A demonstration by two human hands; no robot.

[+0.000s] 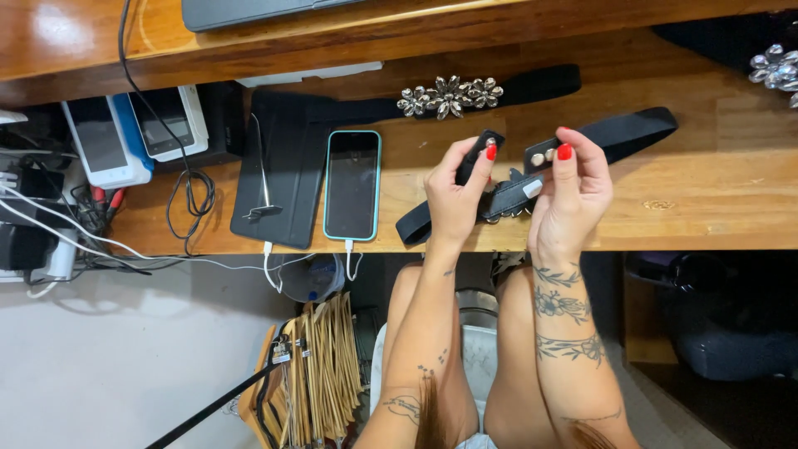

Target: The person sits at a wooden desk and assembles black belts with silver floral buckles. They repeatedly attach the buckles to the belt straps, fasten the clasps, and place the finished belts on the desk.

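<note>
Black belt [507, 198]: pinched at both loose ends, middle stretch lying on the wooden surface [715, 208] just under both palms, long tail running up and away past the right fingers.
Left hand [455, 193]: fingers [485, 155] narrowed on one belt end, a small black tab [482, 143] standing up between thumb and forefinger.
Right hand [573, 191]: fingers [565, 158] closed on the other belt end, the one with two metal snaps [543, 155], held just beside the left fingertips with a small gap between.
Jewelled piece on held belt [511, 212]: mostly hidden below the hands, only a few points showing between them.
Second belt with crystal flowers [450, 96]: flat on the surface, beyond both sets of fingers, not touched.
Phone in teal case [352, 185]: left of the left fingers, near, screen dark, cable leaving its lower edge.
Black folio [278, 170]: further left, past the phone.
Crystal cluster [773, 71]: far right, well apart from the right fingers.
</note>
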